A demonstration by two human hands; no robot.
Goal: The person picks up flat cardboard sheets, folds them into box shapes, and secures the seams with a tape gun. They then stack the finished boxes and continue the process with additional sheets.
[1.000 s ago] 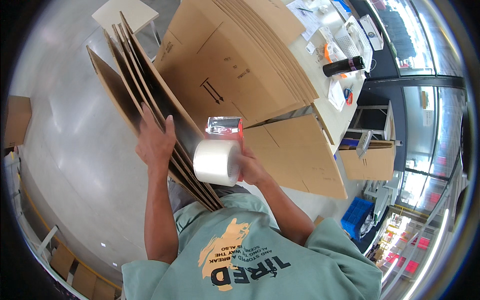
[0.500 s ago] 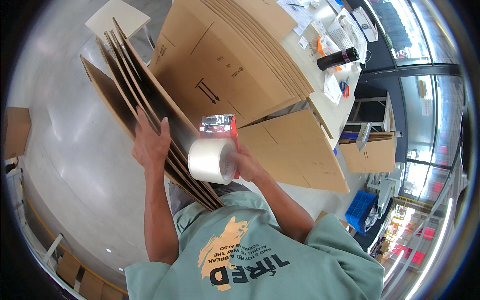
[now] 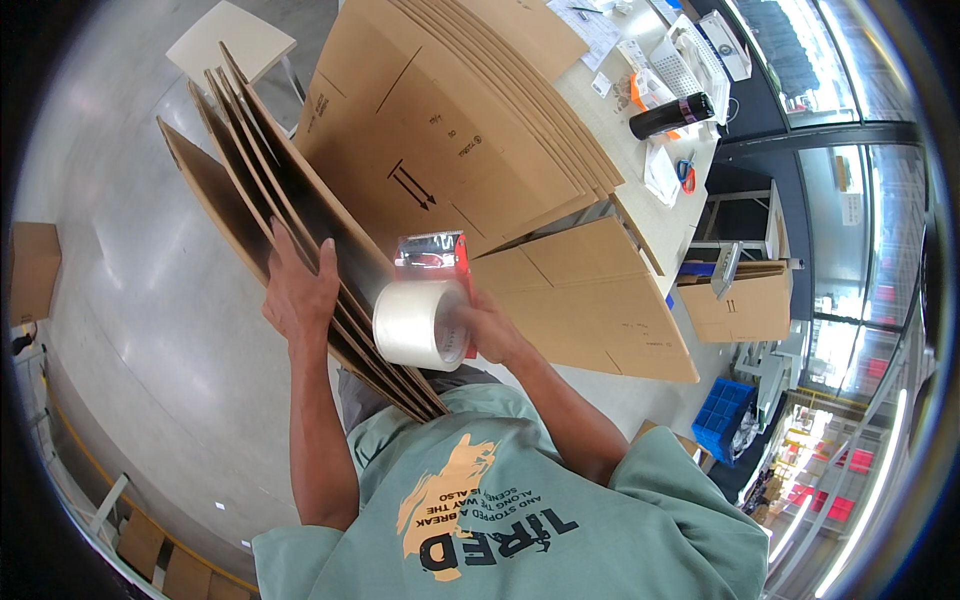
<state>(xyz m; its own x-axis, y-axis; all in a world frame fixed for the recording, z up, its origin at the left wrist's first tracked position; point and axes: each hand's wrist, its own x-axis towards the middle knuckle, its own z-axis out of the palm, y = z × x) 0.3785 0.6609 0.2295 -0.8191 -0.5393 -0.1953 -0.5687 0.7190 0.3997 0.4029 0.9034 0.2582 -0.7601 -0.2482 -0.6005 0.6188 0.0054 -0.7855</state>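
Observation:
In front of my body several flattened cardboard cartons [image 3: 212, 180] stand on edge, their panels fanned apart at the far end and their near ends against my shirt. My left hand [image 3: 302, 295] grips them from the left, with the fingers and thumb over the panel edges. My right hand [image 3: 490, 328] is closed on a tape dispenser [image 3: 462, 258] with a red frame, held just right of the panels. A wide roll of clear tape [image 3: 410, 322] sits on it and hides part of my fingers.
A stack of flat cardboard [image 3: 430, 130] leans against the table [image 3: 640, 225] ahead, with another sheet [image 3: 590, 300] at right. On the table lie a black bottle [image 3: 672, 116], scissors [image 3: 686, 174] and papers. A white stool [image 3: 230, 40] is far left; a blue crate [image 3: 722, 420] stands at right.

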